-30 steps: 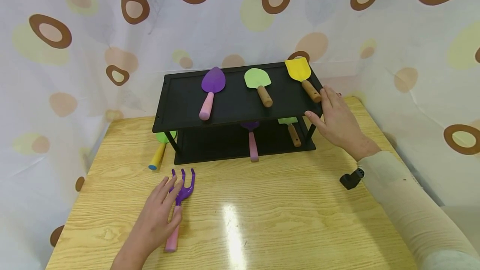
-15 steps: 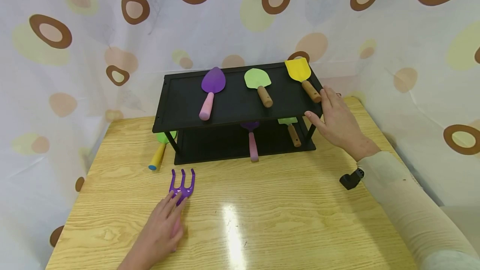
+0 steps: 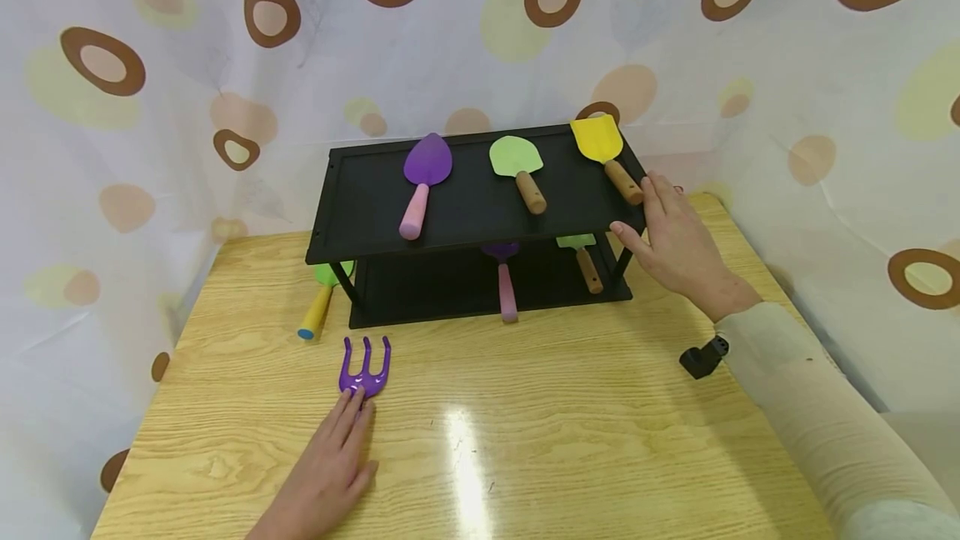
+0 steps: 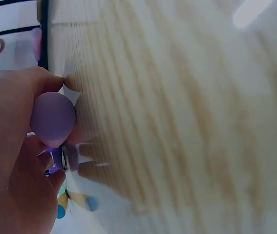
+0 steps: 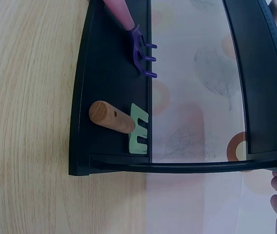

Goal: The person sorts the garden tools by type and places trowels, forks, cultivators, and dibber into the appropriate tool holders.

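Note:
A purple three-pronged hand rake (image 3: 365, 372) with a pink handle (image 4: 53, 117) lies on the table at the front left. My left hand (image 3: 322, 473) is over that handle, fingers nearly straight towards the prongs, thumb out to the right; the head view hides the handle. My right hand (image 3: 675, 236) rests against the right end of the black two-tier rack (image 3: 360, 215), fingers extended along its side and thumb at its front corner. On the top tier lie a purple trowel (image 3: 428, 161), a light green trowel (image 3: 516, 157) and a yellow shovel (image 3: 597, 140).
The lower tier bears another purple hand rake (image 5: 137, 51) with a pink handle and a green rake (image 5: 137, 131) with a wooden handle. Left of the rack lies a green-headed tool with a yellow handle (image 3: 313, 312). A patterned curtain (image 3: 465, 40) hangs behind.
My left hand has moved down and slightly right, from beside the rake's neck to over its pink handle. The rake, the rack and my right hand have stayed in place.

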The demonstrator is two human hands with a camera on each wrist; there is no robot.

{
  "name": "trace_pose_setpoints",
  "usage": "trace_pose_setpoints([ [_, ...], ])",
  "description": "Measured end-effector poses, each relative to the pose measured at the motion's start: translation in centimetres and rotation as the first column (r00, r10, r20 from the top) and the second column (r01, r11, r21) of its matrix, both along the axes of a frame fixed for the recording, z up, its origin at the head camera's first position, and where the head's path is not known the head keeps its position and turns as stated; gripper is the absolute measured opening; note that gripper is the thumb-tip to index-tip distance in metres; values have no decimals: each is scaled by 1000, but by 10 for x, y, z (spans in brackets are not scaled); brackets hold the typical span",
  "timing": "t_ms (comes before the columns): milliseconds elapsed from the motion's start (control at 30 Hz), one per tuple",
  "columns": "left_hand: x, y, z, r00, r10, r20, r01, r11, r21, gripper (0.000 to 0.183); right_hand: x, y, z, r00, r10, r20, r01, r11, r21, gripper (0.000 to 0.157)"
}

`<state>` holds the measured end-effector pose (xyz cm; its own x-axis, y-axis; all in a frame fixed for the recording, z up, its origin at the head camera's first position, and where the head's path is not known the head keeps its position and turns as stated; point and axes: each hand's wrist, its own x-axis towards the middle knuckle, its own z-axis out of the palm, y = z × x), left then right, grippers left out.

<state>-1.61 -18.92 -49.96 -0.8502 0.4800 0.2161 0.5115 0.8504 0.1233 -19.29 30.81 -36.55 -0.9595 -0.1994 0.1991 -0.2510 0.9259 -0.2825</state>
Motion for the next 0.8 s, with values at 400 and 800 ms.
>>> trace_pose_setpoints([
  [400,15,3,-2,997,61,43,-60,998,-22,70,0,2,-1,1000,1,-9,-1,1000,-11,88],
  [800,16,9,-6,997,-18,-70,26,994,102,64,-2,2,-3,1000,0,-11,0,1000,-10,89],
])
